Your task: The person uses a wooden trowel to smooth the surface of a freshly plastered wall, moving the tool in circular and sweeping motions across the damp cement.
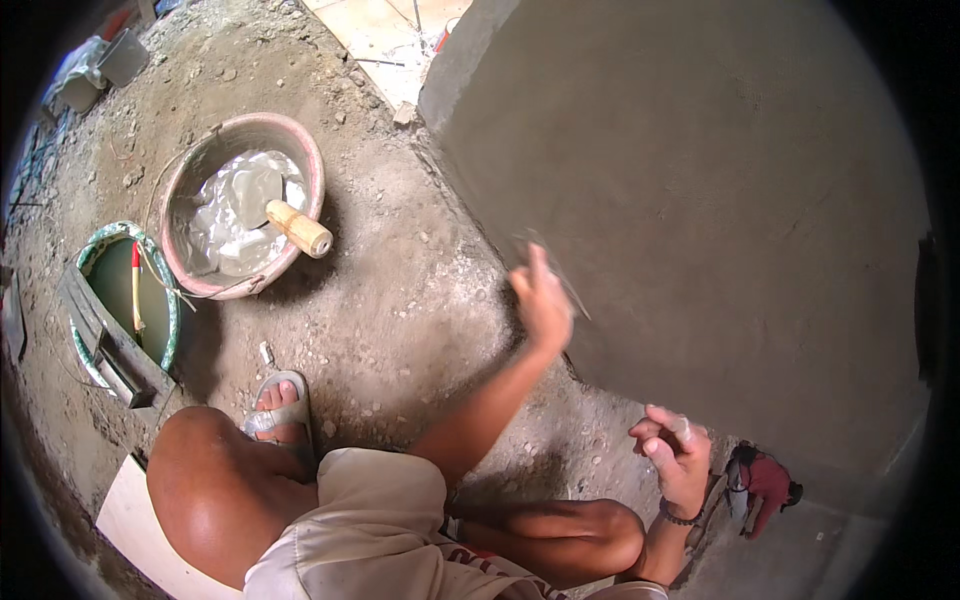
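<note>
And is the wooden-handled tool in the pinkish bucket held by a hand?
No, the tool lies in the bucket, with the left hand and right hand both away from it.

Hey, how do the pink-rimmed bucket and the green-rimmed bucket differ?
The pink-rimmed bucket holds pale, wet paste; the green-rimmed bucket holds murky liquid.
A thick wooden handle juts from the pink-rimmed bucket; a slim red-and-tan handle stands in the green-rimmed one.
A flat grey tool lies across the green-rimmed bucket's edge, but none across the pink-rimmed one's.
Both sit open-topped on dirt ground.
</note>
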